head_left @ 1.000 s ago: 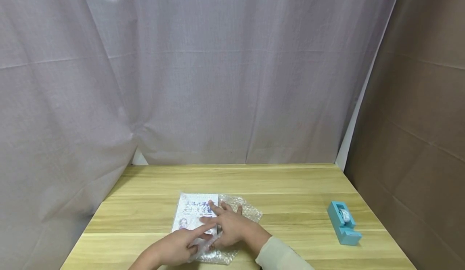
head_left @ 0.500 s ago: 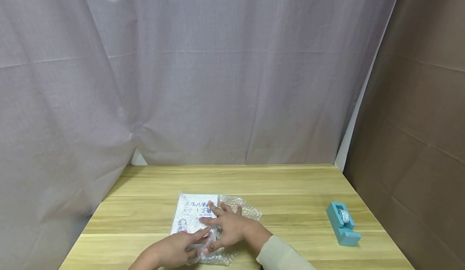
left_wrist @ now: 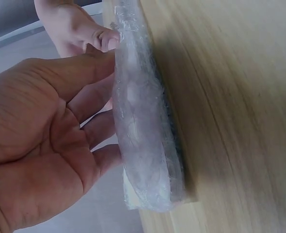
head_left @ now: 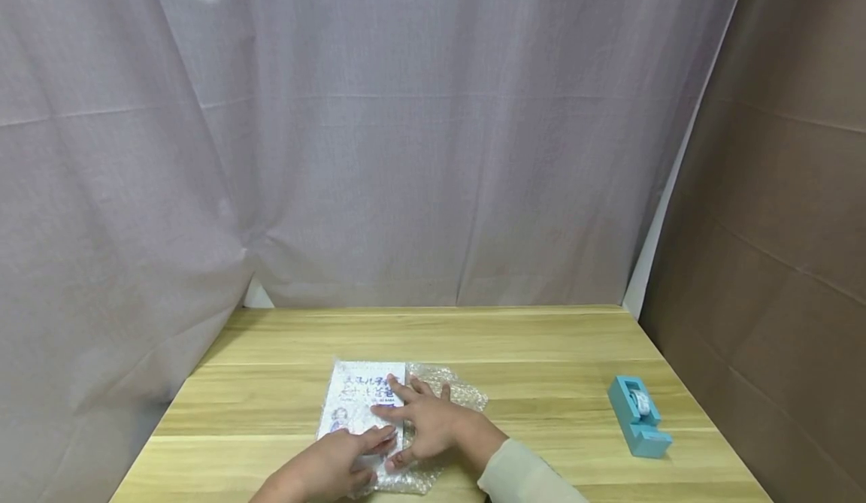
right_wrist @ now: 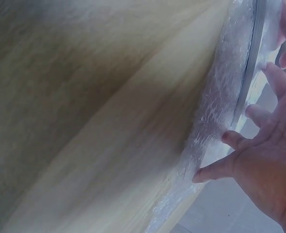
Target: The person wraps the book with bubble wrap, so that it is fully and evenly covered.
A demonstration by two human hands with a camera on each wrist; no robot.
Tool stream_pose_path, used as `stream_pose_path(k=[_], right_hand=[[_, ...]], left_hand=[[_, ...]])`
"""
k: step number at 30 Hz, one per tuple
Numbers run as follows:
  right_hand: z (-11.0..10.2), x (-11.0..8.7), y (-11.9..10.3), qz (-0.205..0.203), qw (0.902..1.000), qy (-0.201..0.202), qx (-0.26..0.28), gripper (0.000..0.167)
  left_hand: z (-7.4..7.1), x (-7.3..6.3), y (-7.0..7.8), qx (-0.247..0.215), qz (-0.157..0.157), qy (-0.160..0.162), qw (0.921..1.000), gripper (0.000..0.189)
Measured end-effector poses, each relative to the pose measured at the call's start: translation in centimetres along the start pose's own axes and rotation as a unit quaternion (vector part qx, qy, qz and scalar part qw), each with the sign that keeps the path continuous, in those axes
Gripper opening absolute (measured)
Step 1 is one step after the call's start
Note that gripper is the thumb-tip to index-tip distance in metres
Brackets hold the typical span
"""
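- Both hands rest on one flat book (head_left: 365,399) lying on a sheet of bubble wrap (head_left: 460,394) near the front middle of the worktop (head_left: 541,345).
- Left hand (head_left: 331,467): fingers straight, tips pressing the wrap's near flap onto the book's lower edge; the left wrist view shows the wrap folded over that edge, fingertips (left_wrist: 102,121) flat against it. Likely pinning the fold so it does not spring back.
- Right hand (head_left: 422,420): fingers spread and flat on the cover's right side and the wrap beside it, apparently holding the book from sliding. It grips nothing.
- Wrap sticks out past the book on the right and near sides; far and left edges look uncovered.
- Blue tape dispenser (head_left: 639,416) stands well apart, to the right.
- Grey curtain (head_left: 406,127) behind; brown board (head_left: 778,187) on the right.
- Nothing lies between hands and dispenser.
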State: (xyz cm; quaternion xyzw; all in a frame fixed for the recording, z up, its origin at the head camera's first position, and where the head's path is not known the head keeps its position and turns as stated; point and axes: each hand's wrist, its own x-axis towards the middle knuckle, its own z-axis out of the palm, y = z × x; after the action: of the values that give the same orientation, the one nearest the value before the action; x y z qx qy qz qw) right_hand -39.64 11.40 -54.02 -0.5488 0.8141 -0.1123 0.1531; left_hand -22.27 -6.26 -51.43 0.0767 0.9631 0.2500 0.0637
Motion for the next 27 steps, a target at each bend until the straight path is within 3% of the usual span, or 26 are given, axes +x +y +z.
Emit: stream_pose_path(k=[4, 6, 8, 11, 14, 18, 24, 27], right_hand=[[0.2, 0.0, 0.1, -0.001, 1.0, -0.001, -0.001, 0.095], [0.2, 0.1, 0.1, -0.001, 1.0, 0.0, -0.002, 0.096], [0.1, 0.1, 0.1, 0.0, 1.0, 0.002, 0.0, 0.097], [0.0, 0.1, 0.0, 0.0, 1.0, 0.004, 0.008, 0.098], [-0.1, 0.1, 0.0, 0.0, 0.9999, 0.004, 0.014, 0.101], [-0.1, 0.0, -0.1, -0.001, 1.0, 0.007, 0.007, 0.103], [0.2, 0.1, 0.1, -0.003, 1.0, -0.001, 0.009, 0.103], [0.2, 0.1, 0.2, -0.004, 1.0, 0.0, 0.003, 0.102]], left_hand=[[-0.1, 0.1, 0.2, -0.013, 0.003, 0.002, 0.9999, 0.059], [-0.4, 0.3, 0.4, -0.015, 0.021, 0.028, 0.9993, 0.05], [-0.8, 0.7, 0.8, -0.022, 0.046, 0.071, 0.9962, 0.04], [-1.9, 1.2, 1.9, -0.02, 0.081, 0.162, 0.9832, 0.025], [-2.7, 1.2, 3.0, -0.008, 0.086, 0.208, 0.9743, 0.018], [-2.9, 0.8, 3.0, 0.021, 0.066, 0.195, 0.9784, 0.021], [-2.0, 0.7, 1.2, 0.018, 0.036, 0.185, 0.9819, 0.025], [-1.5, 1.0, 0.2, 0.039, 0.01, 0.167, 0.9852, 0.034]])
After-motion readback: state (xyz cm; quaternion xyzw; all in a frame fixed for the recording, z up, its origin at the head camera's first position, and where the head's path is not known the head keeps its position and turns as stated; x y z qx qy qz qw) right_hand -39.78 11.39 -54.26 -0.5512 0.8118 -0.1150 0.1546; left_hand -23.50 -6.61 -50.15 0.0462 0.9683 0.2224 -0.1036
